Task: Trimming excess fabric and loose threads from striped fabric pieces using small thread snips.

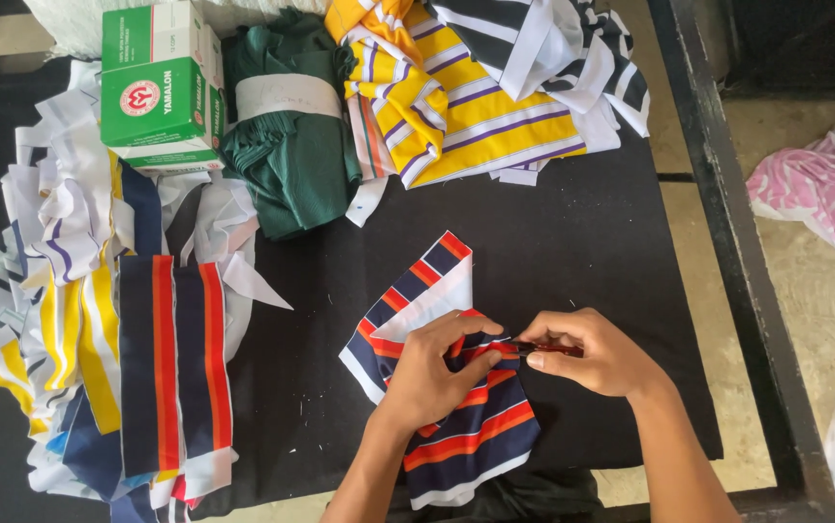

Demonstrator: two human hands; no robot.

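Striped cloth (456, 407): navy with red and white stripes, lying near the front edge of the black table (572, 242), a bit right of the middle.
Left hand (437, 373): rests on the cloth and pinches a fold of it.
Right hand (592, 353): fingers closed around a small dark tool, its tip touching the fold.
Left edge: a pile of striped pieces (98, 320).
Back edge: green boxes (161, 87), a green cloth roll (292, 126), yellow striped cloth (466, 87).
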